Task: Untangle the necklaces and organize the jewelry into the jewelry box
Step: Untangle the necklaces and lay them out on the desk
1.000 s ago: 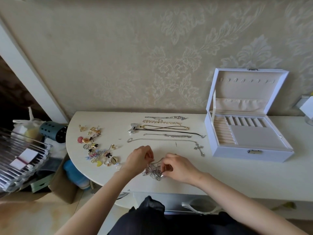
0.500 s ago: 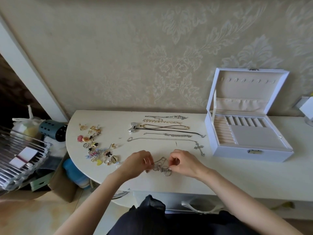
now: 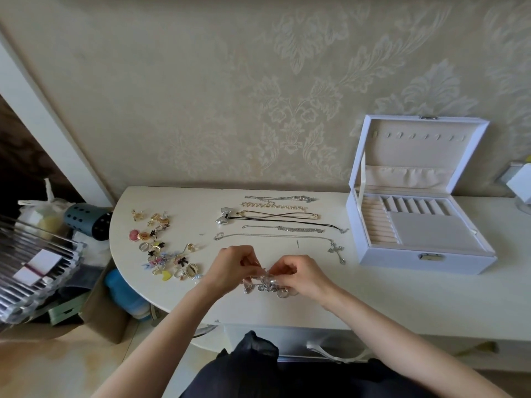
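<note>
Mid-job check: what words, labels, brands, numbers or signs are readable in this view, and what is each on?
No text is readable.
White card on the clear rack, left: too blurred to read.
Jewelry box and its front latch: no lettering visible.
Tangled necklaces pinched by the left hand and right hand: no tag visible.
</note>
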